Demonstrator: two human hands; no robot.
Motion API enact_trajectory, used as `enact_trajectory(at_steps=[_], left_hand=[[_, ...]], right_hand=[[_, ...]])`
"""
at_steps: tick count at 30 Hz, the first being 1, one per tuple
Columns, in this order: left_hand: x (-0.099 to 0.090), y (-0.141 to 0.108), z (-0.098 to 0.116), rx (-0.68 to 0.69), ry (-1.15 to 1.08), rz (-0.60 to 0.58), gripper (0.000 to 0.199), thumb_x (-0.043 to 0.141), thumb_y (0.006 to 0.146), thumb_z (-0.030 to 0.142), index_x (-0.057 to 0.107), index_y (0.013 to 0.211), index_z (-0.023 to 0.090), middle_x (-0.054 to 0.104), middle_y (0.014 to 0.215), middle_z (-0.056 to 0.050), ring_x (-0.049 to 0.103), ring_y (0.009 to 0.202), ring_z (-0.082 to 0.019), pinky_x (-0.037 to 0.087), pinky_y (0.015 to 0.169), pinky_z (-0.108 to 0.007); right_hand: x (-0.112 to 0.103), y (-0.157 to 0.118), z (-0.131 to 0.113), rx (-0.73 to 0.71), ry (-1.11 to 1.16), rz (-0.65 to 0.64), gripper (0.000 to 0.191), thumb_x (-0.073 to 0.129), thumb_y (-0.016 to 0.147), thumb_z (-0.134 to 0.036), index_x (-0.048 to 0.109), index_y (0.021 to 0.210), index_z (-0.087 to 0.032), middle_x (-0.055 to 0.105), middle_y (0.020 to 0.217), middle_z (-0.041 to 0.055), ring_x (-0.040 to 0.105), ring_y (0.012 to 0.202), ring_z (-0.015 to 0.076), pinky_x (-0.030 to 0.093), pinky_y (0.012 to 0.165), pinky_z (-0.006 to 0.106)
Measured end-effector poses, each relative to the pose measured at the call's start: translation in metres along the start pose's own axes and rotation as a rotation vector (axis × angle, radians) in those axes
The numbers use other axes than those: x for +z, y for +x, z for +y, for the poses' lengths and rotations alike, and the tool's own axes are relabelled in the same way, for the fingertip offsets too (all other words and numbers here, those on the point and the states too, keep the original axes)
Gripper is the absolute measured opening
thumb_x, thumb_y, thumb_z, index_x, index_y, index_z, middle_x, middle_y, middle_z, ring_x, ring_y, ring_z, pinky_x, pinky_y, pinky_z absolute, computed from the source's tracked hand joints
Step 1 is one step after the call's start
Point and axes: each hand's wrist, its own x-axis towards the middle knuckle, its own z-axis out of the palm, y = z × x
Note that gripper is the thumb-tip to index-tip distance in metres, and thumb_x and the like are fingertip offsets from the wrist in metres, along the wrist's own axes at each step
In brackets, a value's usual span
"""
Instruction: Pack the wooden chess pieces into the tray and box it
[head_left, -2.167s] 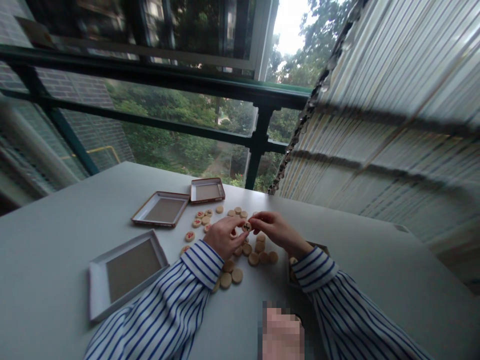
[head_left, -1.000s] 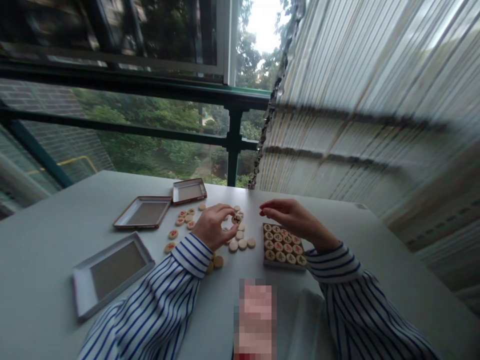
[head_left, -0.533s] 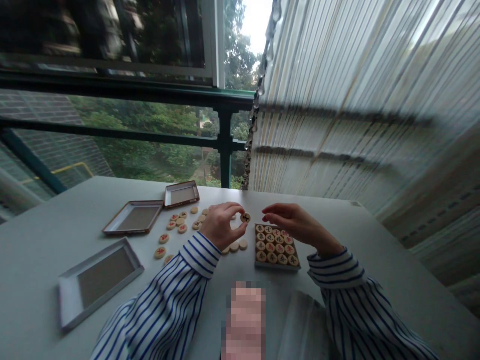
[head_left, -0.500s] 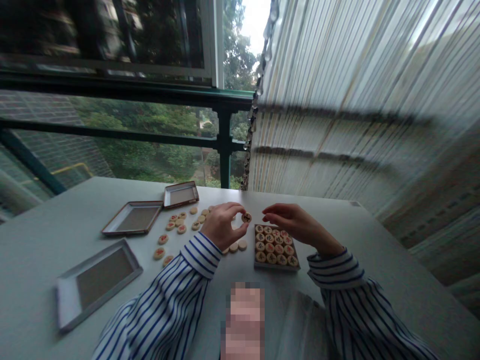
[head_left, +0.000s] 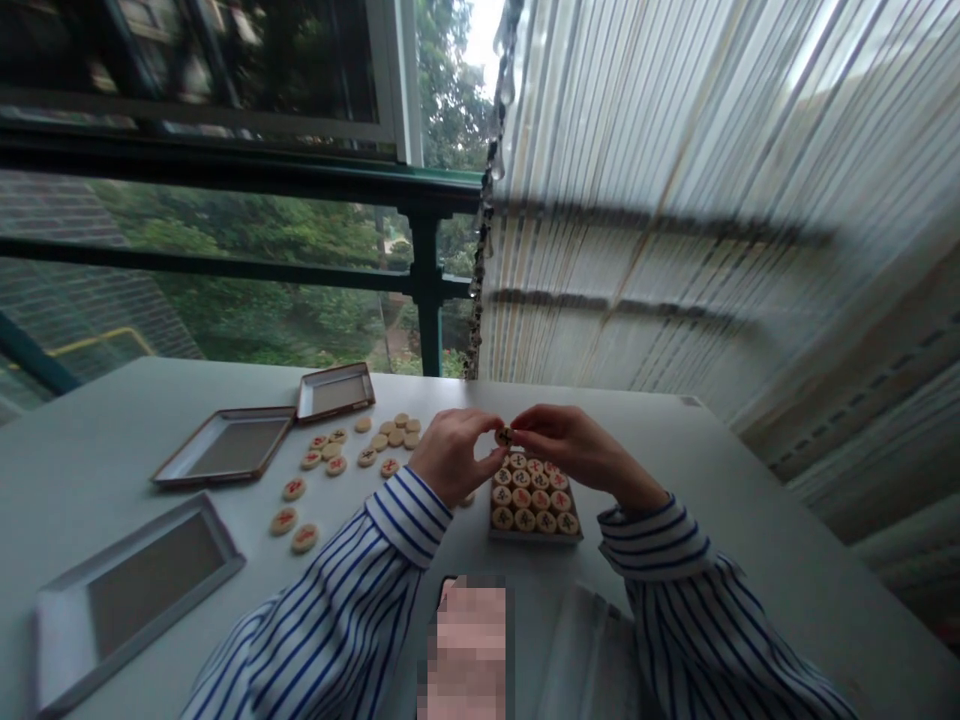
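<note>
Fingers of left hand (head_left: 454, 458) and right hand (head_left: 589, 452) clamp one disc (head_left: 504, 437); filled box (head_left: 535, 537) nearby.

Open, empty trays (head_left: 238, 447): three
Box filled with pieces (head_left: 537, 537): one
Boxed pieces (head_left: 540, 500), front three rows: four per row, twelve together
Boxed pieces, back row: partly hidden, count unclear
Loose red-marked pieces (head_left: 294, 488): seven
Loose black-marked pieces (head_left: 367, 456): two
Loose blank-faced pieces (head_left: 363, 425): eight, plus at least one partly covered
Held piece (head_left: 504, 436): one
Hands (head_left: 454, 456): two
</note>
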Motion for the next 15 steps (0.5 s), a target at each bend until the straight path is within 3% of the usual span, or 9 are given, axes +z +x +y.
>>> enact_trajectory(at_steps=[7,15], left_hand=[[0.002,-0.003,0.008,-0.093,-0.069,-0.048,0.021,0.06,0.068,0.024,0.06,0.086,0.015,0.065,0.079,-0.005,0.059,0.074,-0.018,0.044,0.07,-0.031],[-0.001,0.0,0.012,-0.353,-0.418,-0.102,0.018,0.059,0.07,0.025,0.062,0.083,0.014,0.066,0.076,-0.004,0.061,0.068,-0.013,0.048,0.065,-0.025]], right_hand=[[-0.001,0.0,0.006,0.015,-0.112,0.009,0.023,0.054,0.076,-0.035,0.061,0.085,-0.015,0.065,0.08,0.0051,0.059,0.074,0.0142,0.047,0.066,0.028],[-0.002,-0.001,0.003,-0.003,-0.194,0.015,0.023,0.053,0.076,-0.035,0.062,0.085,-0.015,0.065,0.078,0.0047,0.059,0.072,0.0138,0.047,0.064,0.027]])
